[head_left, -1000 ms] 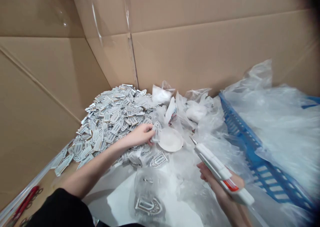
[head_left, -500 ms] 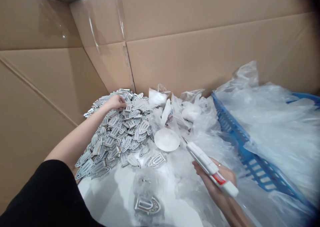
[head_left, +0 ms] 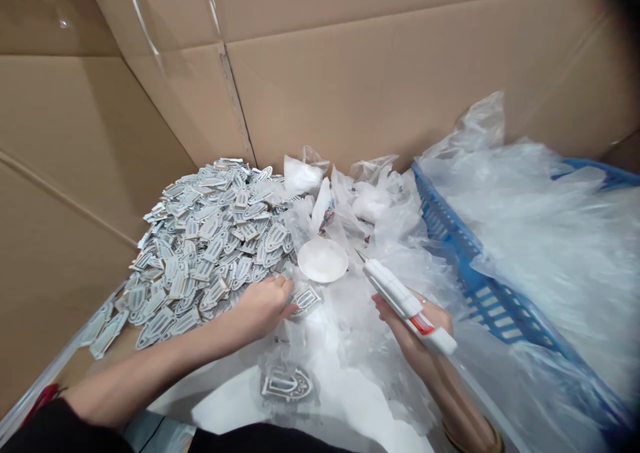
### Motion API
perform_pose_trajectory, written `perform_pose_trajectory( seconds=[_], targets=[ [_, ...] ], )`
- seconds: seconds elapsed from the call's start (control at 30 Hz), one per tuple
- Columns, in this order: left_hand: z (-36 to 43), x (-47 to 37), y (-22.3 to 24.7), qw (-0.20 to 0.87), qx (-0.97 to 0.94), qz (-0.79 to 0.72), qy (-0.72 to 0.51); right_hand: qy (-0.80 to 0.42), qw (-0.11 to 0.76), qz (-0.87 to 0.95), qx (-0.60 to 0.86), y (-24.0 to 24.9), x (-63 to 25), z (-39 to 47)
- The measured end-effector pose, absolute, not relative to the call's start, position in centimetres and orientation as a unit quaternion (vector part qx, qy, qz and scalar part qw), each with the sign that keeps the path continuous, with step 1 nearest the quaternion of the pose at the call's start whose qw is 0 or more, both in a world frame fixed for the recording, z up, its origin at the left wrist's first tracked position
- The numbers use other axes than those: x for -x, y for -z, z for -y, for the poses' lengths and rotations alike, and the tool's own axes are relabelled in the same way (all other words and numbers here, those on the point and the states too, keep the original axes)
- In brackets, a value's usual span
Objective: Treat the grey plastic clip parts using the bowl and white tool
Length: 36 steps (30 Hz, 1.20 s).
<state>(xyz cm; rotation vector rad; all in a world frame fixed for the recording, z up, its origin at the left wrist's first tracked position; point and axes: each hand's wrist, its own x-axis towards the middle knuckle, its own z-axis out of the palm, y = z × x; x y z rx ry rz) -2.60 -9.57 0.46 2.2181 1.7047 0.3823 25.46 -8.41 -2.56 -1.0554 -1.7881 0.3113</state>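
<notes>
My left hand [head_left: 267,303] is closed at the near right edge of a heap of grey shield-shaped pieces [head_left: 200,233]; its fingertips are partly hidden, so what they hold cannot be made out. Just right of its fingers a single piece [head_left: 306,300] lies flat. My right hand [head_left: 417,326] is wrapped round a white pen-like tool [head_left: 395,293] with a red-orange mark, its thin tip pointing up and left. Near that tip sits a round white dish [head_left: 323,261]. Closer to me, a bagged shield-shaped piece [head_left: 287,383] lies on the white surface [head_left: 345,390].
Cardboard walls [head_left: 375,73] rise behind and at the left. A blue basket [head_left: 480,286] piled with clear plastic bags [head_left: 560,240] stands at the right. More bags [head_left: 373,203] lie behind the dish. Something red [head_left: 43,400] shows at the lower left.
My left hand has come back from the top of the heap to its near right edge. The view has tilted down a little; my right hand still grips the tool.
</notes>
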Motion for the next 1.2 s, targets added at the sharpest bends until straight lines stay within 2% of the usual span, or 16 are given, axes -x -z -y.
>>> perform_pose_trajectory(
  seconds=[0.1,0.27,0.4,0.47,0.6,0.67,0.73,0.83,0.93,1.07,1.2],
  targets=[
    [8.8,2.5,1.3,0.193,-0.767,-0.591,-0.158,-0.13,0.501,0.735,0.437,2.5,-25.5,8.3],
    [7.5,2.0,0.0,0.239,-0.751,-0.587,-0.185,-0.143,0.511,0.718,0.451,2.5,-25.2,8.5],
    [8.2,1.2,-1.0,0.203,-0.763,-0.553,-0.264,-0.139,0.523,0.708,0.453,2.5,-25.2,8.6],
    [9.1,1.0,-1.0,0.19,-0.817,-0.485,-0.246,-0.136,0.527,0.709,0.448,2.4,-25.2,8.5],
    [10.6,0.9,-0.7,0.287,-0.88,-0.351,-0.145,-0.136,0.53,0.701,0.457,2.2,-25.2,8.5],
    [10.6,1.0,-0.8,0.299,-0.854,-0.392,-0.165,-0.133,0.529,0.704,0.455,2.1,-25.1,8.5],
    [10.2,1.0,-0.7,0.264,-0.829,-0.457,-0.186,-0.134,0.526,0.709,0.451,2.1,-25.1,8.4],
    [9.2,0.8,0.1,0.238,-0.82,-0.503,-0.134,-0.134,0.521,0.712,0.451,2.1,-25.0,8.4],
    [8.5,0.4,1.6,0.301,-0.795,-0.518,-0.096,-0.138,0.522,0.707,0.456,2.0,-25.0,8.4],
    [8.1,0.3,2.6,0.383,-0.746,-0.533,-0.115,-0.145,0.551,0.689,0.448,2.0,-25.1,8.2],
    [8.4,0.3,1.0,0.303,-0.781,-0.52,-0.167,-0.153,0.549,0.679,0.463,2.0,-25.2,8.2]
  ],
)
